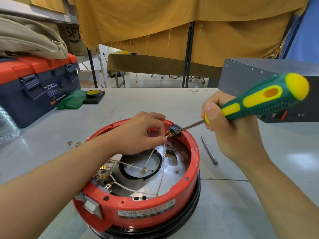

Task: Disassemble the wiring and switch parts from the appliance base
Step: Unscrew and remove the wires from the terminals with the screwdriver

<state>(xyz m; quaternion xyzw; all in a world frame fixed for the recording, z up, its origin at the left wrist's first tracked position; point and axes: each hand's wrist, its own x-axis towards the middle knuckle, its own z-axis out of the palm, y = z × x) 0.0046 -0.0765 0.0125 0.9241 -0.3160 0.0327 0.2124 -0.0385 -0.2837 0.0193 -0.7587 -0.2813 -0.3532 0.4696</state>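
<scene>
A round red appliance base lies upside down on the grey table, its metal inside showing white wires with brass terminals. My left hand reaches over the far rim and pinches the end of a white wire right beside a black socket block set in the rim. My right hand grips a green and yellow screwdriver, whose tip rests at that black block. A switch part sticks out at the near left of the base.
A metal bit lies on the table right of the base. Loose brass terminals lie to the left. A red and blue toolbox stands at the far left, tape roll beside it. A grey metal box stands at the far right.
</scene>
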